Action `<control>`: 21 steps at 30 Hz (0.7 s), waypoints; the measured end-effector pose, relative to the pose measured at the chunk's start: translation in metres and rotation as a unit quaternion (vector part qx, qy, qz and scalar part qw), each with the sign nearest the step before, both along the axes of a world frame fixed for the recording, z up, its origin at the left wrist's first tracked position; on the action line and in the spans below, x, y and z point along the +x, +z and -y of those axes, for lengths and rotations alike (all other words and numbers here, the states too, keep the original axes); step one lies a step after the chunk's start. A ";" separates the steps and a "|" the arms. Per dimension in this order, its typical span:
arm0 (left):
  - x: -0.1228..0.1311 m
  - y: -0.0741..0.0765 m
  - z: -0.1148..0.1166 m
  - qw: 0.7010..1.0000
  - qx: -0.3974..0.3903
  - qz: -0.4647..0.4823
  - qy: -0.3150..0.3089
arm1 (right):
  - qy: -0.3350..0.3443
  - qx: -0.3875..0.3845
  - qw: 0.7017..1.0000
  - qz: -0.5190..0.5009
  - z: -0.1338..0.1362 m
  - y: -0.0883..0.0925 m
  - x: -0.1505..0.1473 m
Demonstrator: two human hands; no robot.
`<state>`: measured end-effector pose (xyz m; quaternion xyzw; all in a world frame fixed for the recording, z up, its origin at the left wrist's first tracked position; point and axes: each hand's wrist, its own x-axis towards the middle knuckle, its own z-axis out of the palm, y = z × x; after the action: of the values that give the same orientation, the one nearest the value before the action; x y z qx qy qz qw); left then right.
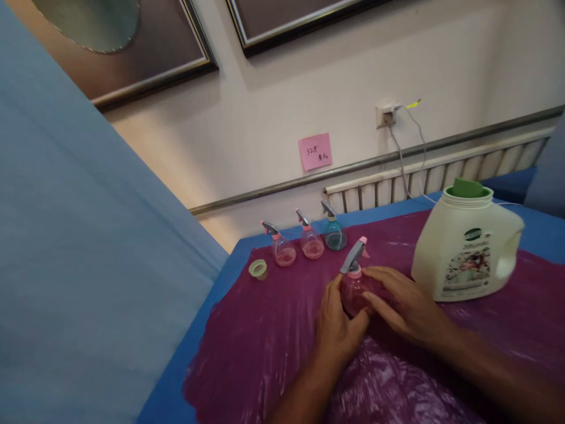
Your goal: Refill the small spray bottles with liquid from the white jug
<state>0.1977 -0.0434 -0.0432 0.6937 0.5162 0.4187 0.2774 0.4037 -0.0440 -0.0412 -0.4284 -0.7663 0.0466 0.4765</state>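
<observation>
A clear spray bottle (354, 292) with a pink collar and a grey-and-pink trigger head stands between my hands, tilted slightly. My left hand (338, 324) wraps its left side, thumb across the front. From the right, my right hand (404, 303) holds the bottle's other side with thumb and fingers. Farther back are two pink-collared spray bottles, one on the left (283, 252) and one beside it (311, 242), each with some pinkish contents low down. A teal spray bottle (335, 235) completes that row.
Right of my hands stands a large cream jug (468, 247) with a green piece in its mouth. A small pale cap (258, 269) lies left of the bottles. Purple plastic sheeting (247, 341) covers the blue table (172, 383). A blue curtain (79, 235) hangs left; behind are a radiator (441, 176) and cables.
</observation>
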 end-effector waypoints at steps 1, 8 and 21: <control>0.000 0.000 -0.001 1.000 0.000 -0.002 0.002 | 0.002 -0.004 1.000 0.000 0.000 0.001 0.000; 0.001 0.000 -0.002 1.000 -0.014 -0.005 0.001 | 0.002 -0.029 1.000 -0.006 -0.001 0.004 0.004; 0.005 -0.011 -0.010 0.999 -0.034 0.027 -0.018 | -0.045 -0.094 0.986 -0.127 -0.003 0.038 0.008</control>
<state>0.2024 -0.0332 -0.0541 0.6813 0.5102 0.4143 0.3224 0.4117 -0.0405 -0.0032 -0.4964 -0.6718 0.1511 0.5287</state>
